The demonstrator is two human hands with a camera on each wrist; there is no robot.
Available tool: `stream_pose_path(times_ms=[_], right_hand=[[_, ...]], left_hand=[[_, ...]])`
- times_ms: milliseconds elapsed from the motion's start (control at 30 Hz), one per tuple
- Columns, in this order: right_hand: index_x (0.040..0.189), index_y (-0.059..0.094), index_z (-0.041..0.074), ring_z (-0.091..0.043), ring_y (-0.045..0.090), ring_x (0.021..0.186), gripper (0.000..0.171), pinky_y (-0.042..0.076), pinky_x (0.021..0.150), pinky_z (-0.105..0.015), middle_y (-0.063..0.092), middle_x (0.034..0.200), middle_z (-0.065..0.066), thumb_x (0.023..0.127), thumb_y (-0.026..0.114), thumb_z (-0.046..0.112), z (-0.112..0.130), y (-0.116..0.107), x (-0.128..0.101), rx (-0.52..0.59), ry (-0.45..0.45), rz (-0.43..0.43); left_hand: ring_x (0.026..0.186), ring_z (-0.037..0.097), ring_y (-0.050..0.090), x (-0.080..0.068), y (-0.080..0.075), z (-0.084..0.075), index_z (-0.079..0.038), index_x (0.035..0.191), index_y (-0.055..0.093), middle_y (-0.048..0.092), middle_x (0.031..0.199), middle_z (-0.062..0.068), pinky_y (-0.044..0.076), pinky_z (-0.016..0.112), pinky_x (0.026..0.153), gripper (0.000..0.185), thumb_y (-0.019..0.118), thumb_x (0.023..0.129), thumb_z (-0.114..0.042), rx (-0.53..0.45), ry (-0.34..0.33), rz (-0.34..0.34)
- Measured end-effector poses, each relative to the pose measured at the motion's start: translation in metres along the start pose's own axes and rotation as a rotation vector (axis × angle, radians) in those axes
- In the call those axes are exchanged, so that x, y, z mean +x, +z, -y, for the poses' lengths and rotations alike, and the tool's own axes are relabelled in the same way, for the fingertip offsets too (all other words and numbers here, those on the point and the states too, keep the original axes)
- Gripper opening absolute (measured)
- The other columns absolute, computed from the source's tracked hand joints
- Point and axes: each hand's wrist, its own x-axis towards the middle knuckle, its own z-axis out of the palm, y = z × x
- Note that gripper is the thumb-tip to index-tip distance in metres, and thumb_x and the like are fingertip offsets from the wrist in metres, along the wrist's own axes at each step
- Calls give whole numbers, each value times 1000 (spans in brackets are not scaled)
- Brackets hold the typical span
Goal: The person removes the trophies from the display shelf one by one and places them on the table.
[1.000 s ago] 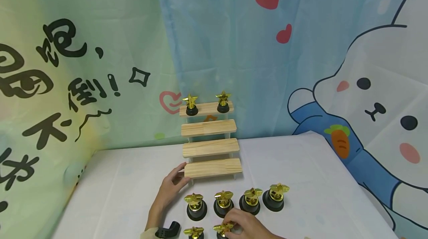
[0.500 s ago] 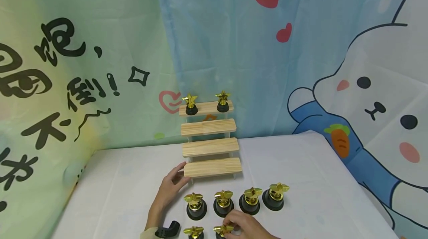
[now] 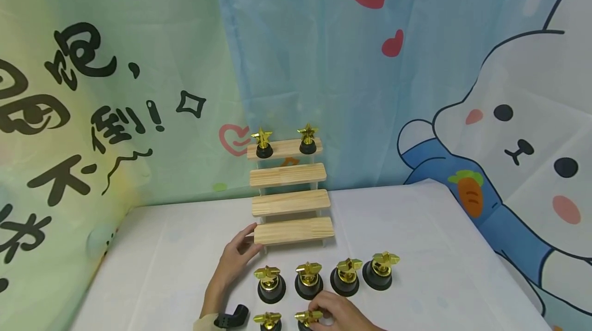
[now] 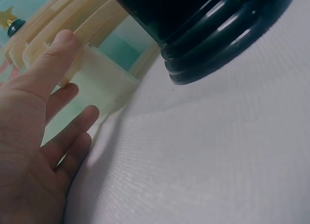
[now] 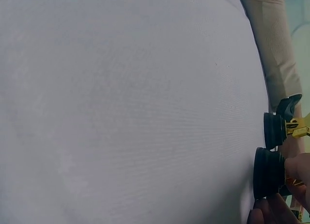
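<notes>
Pinching the near row's right trophy point(image 3: 303, 316) on the desk point(image 3: 430, 249), the right hand point(image 3: 341, 312) seems at the picking-up step; the left hand point(image 3: 235, 261), fingers relaxed, touches the wooden stand point(image 3: 294, 232) (perhaps steadying it). A straight lift seems called for, though the head view crops the base.

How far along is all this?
Only partly, it seems. Done: two trophies stand on the top step of the rack. In hand: the right hand pinches another trophy, while the left hand holds the end of the lowest step. Left, probably: that one plus five more trophies on the table; the three lower steps bear none.
</notes>
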Motion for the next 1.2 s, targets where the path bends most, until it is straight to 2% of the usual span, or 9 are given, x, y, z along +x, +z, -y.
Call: stream_pose_path(times_ms=[133, 300, 400, 600, 733, 867, 1000, 1100, 1200], right_hand=[[102, 65, 15, 9, 45, 77, 16, 45, 65, -15, 61, 94, 1, 91, 69, 25, 0, -2, 0, -1, -1, 18], [109, 62, 14, 7, 51, 84, 24, 50, 72, -20, 62, 103, 2, 89, 71, 26, 7, -8, -2, 33, 121, 58], [111, 61, 13, 4, 54, 88, 28, 52, 75, -22, 61, 105, 2, 88, 71, 25, 13, -13, -4, 25, 139, 65], [114, 60, 12, 2, 55, 93, 24, 53, 76, -21, 61, 107, -1, 92, 66, 23, 28, -26, -7, -36, 53, 64], [112, 60, 14, -3, 57, 96, 21, 54, 77, -22, 61, 107, 0, 93, 65, 19, 40, -34, -7, -65, -4, 32], [109, 61, 15, -3, 59, 95, 19, 55, 73, -22, 63, 105, 1, 91, 66, 12, 52, -44, -5, -151, -138, -40], [103, 62, 18, -1, 59, 91, 21, 54, 71, -19, 64, 101, 6, 86, 71, 9, 65, -58, 4, -294, -269, -170], [100, 62, 20, -4, 59, 89, 24, 53, 70, -18, 63, 100, 7, 83, 73, 8, 70, -74, 14, -374, -298, -245], [99, 62, 21, -4, 58, 87, 23, 53, 70, -18, 63, 99, 7, 83, 74, 9, 72, -91, 25, -439, -256, -267]], left_hand=[[113, 18, 64, 1, 0, 0, -19, 141, 51, 56, 141, 0, 53, 30, 96, 65, 74, 84, -39, 1, -5, -1], [114, 18, 64, 1, -1, 0, -20, 141, 51, 55, 142, -1, 53, 30, 97, 65, 73, 84, -39, -2, -18, 7], [114, 18, 64, 1, -1, 0, -20, 141, 51, 55, 142, -1, 52, 30, 97, 64, 73, 84, -38, -4, -20, 10], [115, 19, 64, 1, -1, 0, -20, 142, 50, 54, 143, 0, 53, 30, 97, 64, 73, 85, -38, -7, -15, 15], [115, 19, 64, 1, -1, -1, -20, 142, 50, 54, 143, 0, 53, 30, 97, 65, 73, 85, -40, -6, -12, 13], [114, 19, 64, 2, -2, -2, -21, 141, 51, 54, 144, -1, 52, 31, 97, 64, 73, 84, -41, -12, -12, 10], [114, 20, 64, 1, -1, -1, -19, 141, 51, 54, 143, 1, 53, 33, 97, 64, 73, 85, -39, -19, 1, 11], [114, 21, 65, 1, 0, 0, -17, 142, 50, 55, 142, 3, 53, 33, 97, 64, 73, 85, -36, -22, 17, 12], [113, 20, 65, 1, 0, 0, -18, 141, 51, 56, 142, 2, 53, 31, 96, 63, 74, 85, -35, -20, 19, 7]])
